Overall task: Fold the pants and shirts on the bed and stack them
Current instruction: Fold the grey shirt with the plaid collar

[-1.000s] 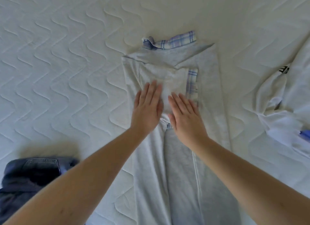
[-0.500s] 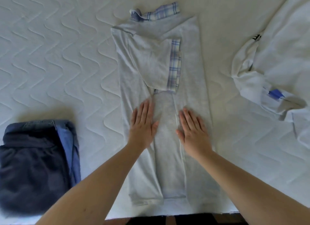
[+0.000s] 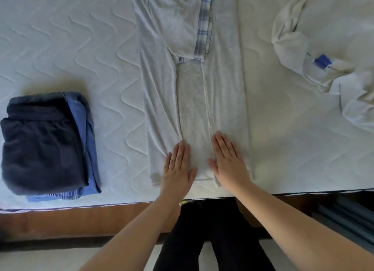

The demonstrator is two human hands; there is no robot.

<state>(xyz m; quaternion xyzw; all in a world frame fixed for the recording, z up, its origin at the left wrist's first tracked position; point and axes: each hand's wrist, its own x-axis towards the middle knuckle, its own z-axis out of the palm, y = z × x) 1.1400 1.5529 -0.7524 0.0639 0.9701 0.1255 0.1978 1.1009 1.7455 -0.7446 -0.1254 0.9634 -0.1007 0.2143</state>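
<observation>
Here the grey shirt (image 3: 192,100) lies lengthwise mid-bed (image 3: 81,48), sides folded in. Left hand (image 3: 178,167) and right hand (image 3: 228,161) press flat, fingers straight, on its near hem. Folded stack (image 3: 46,143) lies left; white garment (image 3: 327,48) far right.

The white bed (image 3: 81,48) has a gray shirt (image 3: 157,88), a dark folded pile (image 3: 40,145), and a white shirt (image 3: 334,38) on it.

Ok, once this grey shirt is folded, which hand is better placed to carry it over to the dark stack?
Probably the left hand: it presses the grey shirt on the side nearer the dark stack.
</observation>
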